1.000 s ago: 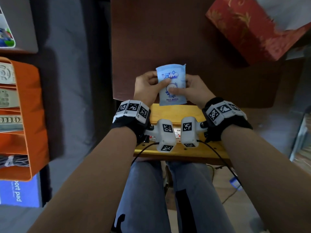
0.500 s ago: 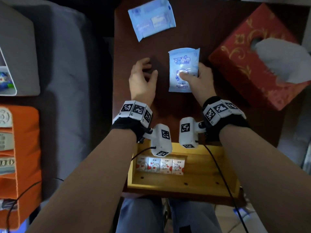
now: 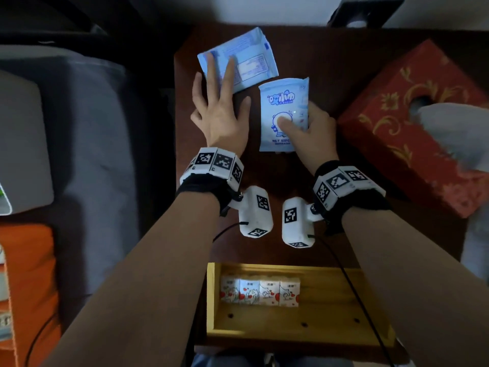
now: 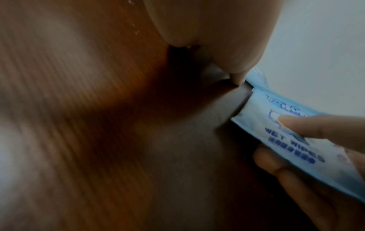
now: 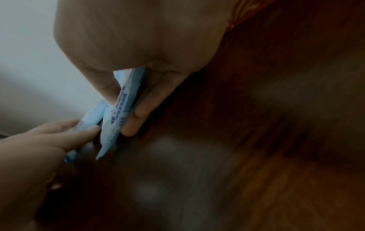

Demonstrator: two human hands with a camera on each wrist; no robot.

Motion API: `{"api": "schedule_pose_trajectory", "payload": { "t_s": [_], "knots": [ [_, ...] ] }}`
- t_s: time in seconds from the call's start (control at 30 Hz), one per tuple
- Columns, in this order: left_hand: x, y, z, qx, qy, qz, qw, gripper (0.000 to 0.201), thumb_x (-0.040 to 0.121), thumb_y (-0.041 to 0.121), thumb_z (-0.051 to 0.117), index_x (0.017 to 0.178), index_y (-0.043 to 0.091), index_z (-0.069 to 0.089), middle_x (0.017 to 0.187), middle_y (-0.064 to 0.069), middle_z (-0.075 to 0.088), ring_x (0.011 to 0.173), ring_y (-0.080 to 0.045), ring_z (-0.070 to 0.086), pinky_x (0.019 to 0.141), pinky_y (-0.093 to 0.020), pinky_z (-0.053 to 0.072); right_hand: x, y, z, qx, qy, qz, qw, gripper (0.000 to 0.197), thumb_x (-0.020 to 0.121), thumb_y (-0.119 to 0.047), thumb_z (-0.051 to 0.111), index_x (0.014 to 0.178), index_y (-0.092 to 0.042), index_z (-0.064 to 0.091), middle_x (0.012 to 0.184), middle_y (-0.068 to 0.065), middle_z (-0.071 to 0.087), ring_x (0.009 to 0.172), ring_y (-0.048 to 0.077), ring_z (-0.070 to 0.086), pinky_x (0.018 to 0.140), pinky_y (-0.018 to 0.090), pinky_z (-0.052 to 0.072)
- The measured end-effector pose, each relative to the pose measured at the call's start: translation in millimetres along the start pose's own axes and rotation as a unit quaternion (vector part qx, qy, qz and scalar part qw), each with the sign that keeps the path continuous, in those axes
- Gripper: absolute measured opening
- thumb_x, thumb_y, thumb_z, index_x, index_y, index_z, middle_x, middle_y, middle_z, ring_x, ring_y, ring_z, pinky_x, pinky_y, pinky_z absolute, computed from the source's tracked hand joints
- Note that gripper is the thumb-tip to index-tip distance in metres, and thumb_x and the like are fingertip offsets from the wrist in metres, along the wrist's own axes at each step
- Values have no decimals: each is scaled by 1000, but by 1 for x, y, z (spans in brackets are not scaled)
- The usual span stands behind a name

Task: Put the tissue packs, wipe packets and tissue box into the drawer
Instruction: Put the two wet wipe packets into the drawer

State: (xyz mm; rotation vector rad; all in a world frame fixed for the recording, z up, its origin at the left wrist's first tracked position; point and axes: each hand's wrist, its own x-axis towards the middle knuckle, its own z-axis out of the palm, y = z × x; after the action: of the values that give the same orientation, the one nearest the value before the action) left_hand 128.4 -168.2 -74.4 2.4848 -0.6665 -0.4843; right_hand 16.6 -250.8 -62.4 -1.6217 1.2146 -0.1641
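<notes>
My right hand (image 3: 315, 133) has its grip on the small wet wipe packet (image 3: 284, 102), thumb pressed on the printed front and fingers curled behind it; the right wrist view shows the same pinch edge-on (image 5: 126, 100). The packet is held face up, just above the table (image 3: 304, 49), its long side running roughly 12 to 6 o'clock.

At about 11 o'clock from that packet lies the larger wipe packet (image 3: 254, 56), flat on the table and tilted, label side up. My left hand (image 3: 219, 115) is spread wide, fingers straight, with the fingertips (image 3: 211, 72) resting on the near corner of this larger packet; it grips nothing. From the left wrist view the fingertip reaches the packet's edge, though the picture is blurred and I cannot tell how firmly it presses.

The red tissue box (image 3: 412, 128) with gold pattern sits at 3 o'clock from my hands, on the table's right side, a white tissue (image 3: 455, 133) standing out of its top opening.

At 6 o'clock, below my wrists, the wooden drawer (image 3: 330, 335) stands pulled open. Four small tissue packs (image 3: 260, 291) stand side by side in a row against its far left part, touching one another.
</notes>
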Motion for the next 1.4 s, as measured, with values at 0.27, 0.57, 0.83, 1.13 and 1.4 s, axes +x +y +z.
{"api": "schedule_pose_trajectory", "payload": {
  "t_s": [0.27,0.57,0.83,1.13,1.4],
  "knots": [
    [-21,-8,-4,-6,56,-45,997,46,79,33,61,122,26,51,138,-5,40,130,-29,31,92,-42,31,-1,-2,-1,-23,2,-11,1000,31,73,-28,62,97,-9,64,94,11,73,84,27,68,80,45,55],
    [-34,-8,-11,-33,33,-21,999,30,74,24,69,92,5,55,141,-11,44,138,-31,30,107,-47,29,-12,-1,-1,17,-15,8,1000,24,79,-20,64,100,-10,63,95,7,71,85,21,69,79,44,57],
    [-73,1,-19,40,35,-106,993,54,55,32,72,100,13,51,108,-6,53,102,-28,48,82,-36,30,-41,17,-6,41,-35,30,998,33,69,-34,64,96,-14,64,92,13,73,79,28,70,70,53,57],
    [-109,10,-21,119,-64,-142,981,72,54,15,63,121,19,38,122,-8,40,110,-30,39,84,-42,33,-83,38,-25,20,-46,48,998,22,78,-17,64,99,-10,66,90,6,68,87,26,69,83,51,55],
    [-135,15,-22,99,-97,-124,983,59,72,21,57,126,10,38,125,-13,44,110,-35,44,90,-44,36,-105,51,-30,63,-51,98,992,23,67,-25,63,89,-20,66,94,12,71,89,28,69,86,52,54]
  ]
}}
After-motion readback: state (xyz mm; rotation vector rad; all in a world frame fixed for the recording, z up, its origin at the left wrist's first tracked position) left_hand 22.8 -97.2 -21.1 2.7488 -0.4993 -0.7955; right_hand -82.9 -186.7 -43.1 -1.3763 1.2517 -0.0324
